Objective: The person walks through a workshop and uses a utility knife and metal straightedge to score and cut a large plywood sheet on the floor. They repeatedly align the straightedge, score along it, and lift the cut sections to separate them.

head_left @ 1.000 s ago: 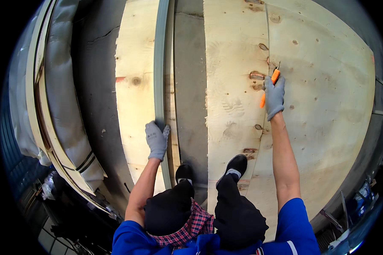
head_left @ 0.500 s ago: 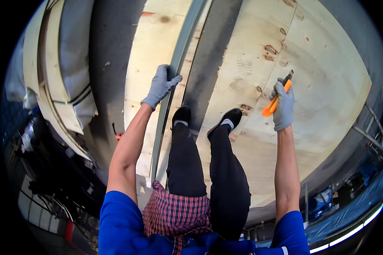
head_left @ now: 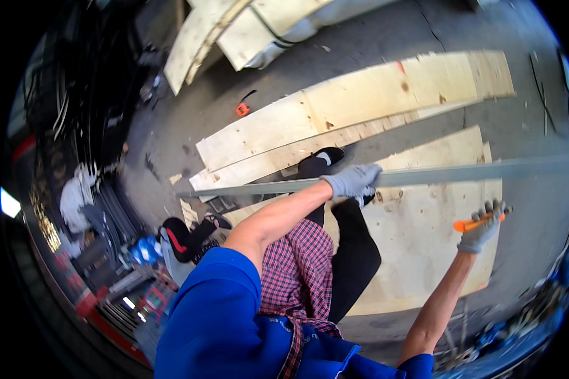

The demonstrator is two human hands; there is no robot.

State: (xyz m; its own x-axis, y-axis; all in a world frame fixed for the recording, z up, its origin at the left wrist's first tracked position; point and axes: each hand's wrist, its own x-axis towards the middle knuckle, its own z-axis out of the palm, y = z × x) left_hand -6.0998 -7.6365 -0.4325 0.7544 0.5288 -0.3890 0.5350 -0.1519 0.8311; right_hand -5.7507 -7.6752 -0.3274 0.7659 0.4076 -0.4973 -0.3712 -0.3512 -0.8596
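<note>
My left hand (head_left: 353, 181), in a grey work glove, is closed around a long grey metal bar (head_left: 449, 174). The bar runs crosswise in front of my body, passing over my legs and a plywood sheet (head_left: 417, 246); its right end is blurred. Out to the right, my right hand (head_left: 479, 235), gloved too, is wrapped round an orange utility knife (head_left: 466, 225). The knife's dark tip pokes out past the fingers, over the sheet's right edge. Two long, pale plywood strips (head_left: 354, 104) lie on the floor beyond my feet, one partly over the other.
An orange tape measure (head_left: 242, 109) is on the grey floor left of the strips. Wrapped boards (head_left: 253, 38) are stacked at the far side. Another person's shoe (head_left: 217, 220) shows at left, close to the bar's left end. Dark clutter (head_left: 76, 82) fills the left edge.
My view has turned left. The bar, which ran away from me along the strip, now lies crosswise over my legs in my left hand. The knife is still in my right hand.
</note>
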